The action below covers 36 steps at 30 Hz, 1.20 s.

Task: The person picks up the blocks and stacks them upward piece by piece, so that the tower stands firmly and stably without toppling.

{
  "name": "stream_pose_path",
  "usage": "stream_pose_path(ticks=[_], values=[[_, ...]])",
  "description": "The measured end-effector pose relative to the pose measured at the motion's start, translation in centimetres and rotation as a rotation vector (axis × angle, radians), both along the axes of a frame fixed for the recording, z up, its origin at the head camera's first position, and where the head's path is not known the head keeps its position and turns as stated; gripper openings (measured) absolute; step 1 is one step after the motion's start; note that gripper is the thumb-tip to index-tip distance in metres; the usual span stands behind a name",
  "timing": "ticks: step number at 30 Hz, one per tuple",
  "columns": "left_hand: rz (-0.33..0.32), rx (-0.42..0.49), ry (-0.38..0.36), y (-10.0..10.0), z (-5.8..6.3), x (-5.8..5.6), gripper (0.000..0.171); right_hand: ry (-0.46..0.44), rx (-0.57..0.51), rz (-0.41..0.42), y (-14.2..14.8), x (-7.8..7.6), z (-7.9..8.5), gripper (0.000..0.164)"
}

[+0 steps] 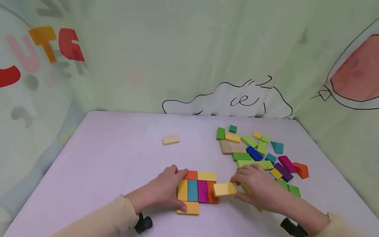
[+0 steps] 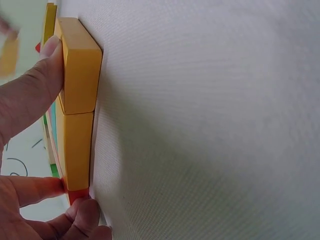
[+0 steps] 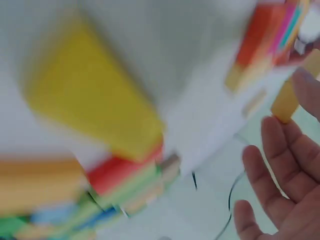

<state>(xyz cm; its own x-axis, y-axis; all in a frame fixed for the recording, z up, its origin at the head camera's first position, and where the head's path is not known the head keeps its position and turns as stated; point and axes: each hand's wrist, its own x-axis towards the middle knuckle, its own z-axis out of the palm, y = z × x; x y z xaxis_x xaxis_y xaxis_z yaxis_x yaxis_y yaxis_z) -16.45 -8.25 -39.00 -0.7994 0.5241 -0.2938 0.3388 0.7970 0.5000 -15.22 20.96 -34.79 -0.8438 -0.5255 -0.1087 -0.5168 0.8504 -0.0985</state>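
Note:
On the table lies a flat patch of coloured blocks: an orange block (image 1: 190, 174) and a pale yellow block (image 1: 206, 176) along the far edge, then upright yellow, teal (image 1: 192, 190), magenta (image 1: 202, 191) and orange ones. A yellow block (image 1: 192, 208) adjoins the near left edge. My left hand (image 1: 165, 187) spans the patch's left side, its thumb resting on that near block and its fingers touching the far orange block. Between thumb and fingertips, my right hand (image 1: 259, 186) pinches another yellow block (image 1: 224, 189), raised over the patch's right edge.
Loose blocks in many colours, including a dark blue block (image 1: 254, 153) and a teal triangular block (image 1: 277, 147), spread over the table's right side. A pale wooden block (image 1: 170, 140) lies alone farther back. Printed fabric (image 1: 133, 65) stands behind the table.

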Motion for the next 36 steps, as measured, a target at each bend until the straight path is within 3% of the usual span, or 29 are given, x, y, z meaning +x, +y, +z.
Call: stream_pose_path(ticks=[5, 11, 19, 36], values=[[-0.003, 0.002, -0.002, 0.1, 0.0, 0.0, 0.107, -0.141, 0.066, -0.039, 0.4, 2.9, -2.2, 0.034], [0.003, 0.015, -0.013, 0.0, -0.1, 0.0, 0.106, -0.209, 0.051, -0.070, -1.1, 2.8, -3.4, 0.036], [0.006, 0.015, 0.002, 0.2, -0.1, 0.1, 0.106, -0.196, -0.004, -0.054, -2.4, 2.6, -3.9, 0.041], [0.012, 0.020, 0.003, 0.2, -0.2, 0.0, 0.107, -0.147, -0.010, -0.036, -3.1, 2.5, -4.3, 0.040]])
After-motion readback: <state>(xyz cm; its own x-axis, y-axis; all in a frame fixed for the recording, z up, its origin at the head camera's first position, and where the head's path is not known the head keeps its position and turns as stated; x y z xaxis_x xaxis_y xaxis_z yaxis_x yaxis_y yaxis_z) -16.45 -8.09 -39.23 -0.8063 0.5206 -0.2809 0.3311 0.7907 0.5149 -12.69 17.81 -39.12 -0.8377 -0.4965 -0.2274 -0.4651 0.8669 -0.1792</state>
